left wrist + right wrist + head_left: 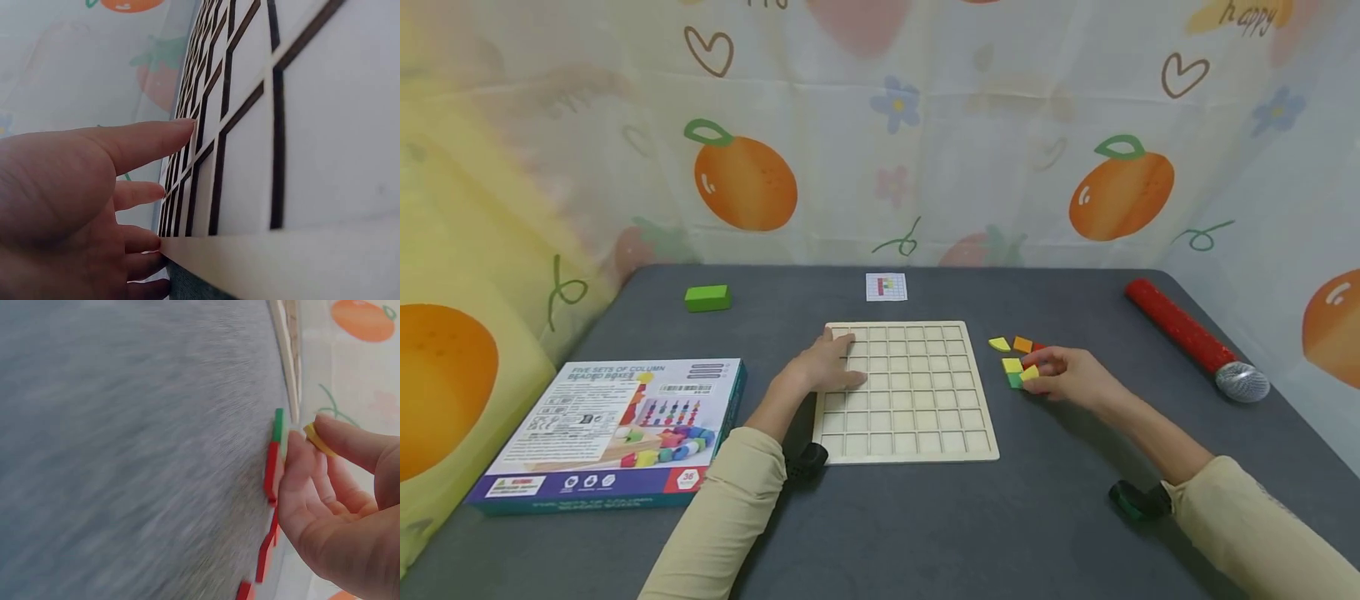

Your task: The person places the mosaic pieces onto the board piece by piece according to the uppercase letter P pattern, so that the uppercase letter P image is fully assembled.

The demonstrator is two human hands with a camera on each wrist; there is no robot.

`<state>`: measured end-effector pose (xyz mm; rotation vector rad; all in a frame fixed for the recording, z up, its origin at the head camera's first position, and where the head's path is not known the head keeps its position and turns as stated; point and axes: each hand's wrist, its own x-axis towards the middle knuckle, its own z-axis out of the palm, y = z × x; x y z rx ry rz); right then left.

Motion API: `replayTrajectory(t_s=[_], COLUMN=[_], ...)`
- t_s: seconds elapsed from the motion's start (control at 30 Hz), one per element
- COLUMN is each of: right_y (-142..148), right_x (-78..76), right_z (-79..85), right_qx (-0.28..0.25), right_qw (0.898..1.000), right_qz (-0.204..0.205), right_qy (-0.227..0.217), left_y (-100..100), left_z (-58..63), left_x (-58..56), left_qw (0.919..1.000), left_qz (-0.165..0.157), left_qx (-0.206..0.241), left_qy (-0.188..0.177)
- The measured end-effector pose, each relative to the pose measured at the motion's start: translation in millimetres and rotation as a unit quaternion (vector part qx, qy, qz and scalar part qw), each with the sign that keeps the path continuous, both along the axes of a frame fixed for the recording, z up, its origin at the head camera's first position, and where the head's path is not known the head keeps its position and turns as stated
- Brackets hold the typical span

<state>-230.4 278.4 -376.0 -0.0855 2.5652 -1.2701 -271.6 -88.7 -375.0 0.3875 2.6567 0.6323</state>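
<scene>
Head view shows a pale wooden board [917,398] with a square grid lying flat in the middle of the tabletop [865,533]. The left hand [827,367] rests at the board's left edge, its fingers spread, the thumb reaching over the grid. From the left wrist, the thumb lies well apart from the other fingers, which are near the rim.

To the right of the board, the right hand [1067,375] pinches a small yellow piece [1030,372] between thumb and finger, just above the tabletop. Close by it lie a yellow square [1012,365], a green piece [1016,381], an orange piece [1022,344], a rounded yellow piece [999,343] and a red piece [1038,346], which the hand partly hides. The right wrist view shows several red edges and a green one beside the fingers.

Beyond the board's far edge lies a small card [886,287] printed with a coloured grid. A green block [707,297] sits at the far left, a flat printed box [625,425] nearer on the left, and a red microphone [1187,333] at the right.
</scene>
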Motion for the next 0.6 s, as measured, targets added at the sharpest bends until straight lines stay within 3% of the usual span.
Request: replayTrajectory(t_s=[0.27, 0.6], right_y=[-17.2, -33.4], right_x=[-22.9, -47.6], right_z=[-1.9, 1.7], right_qx=[-0.091, -0.099], right_qw=[0.995, 0.993], right_qz=[-0.007, 0.017], right_qy=[-0.048, -0.059], left_y=[-0.5, -3.5], left_z=[-0.4, -3.4], left_x=[-0.3, -1.1], left_qw=[0.9997, 0.9996], left_qz=[0.000, 0.003], left_qx=[-0.022, -0.023], left_qy=[0.012, 0.016])
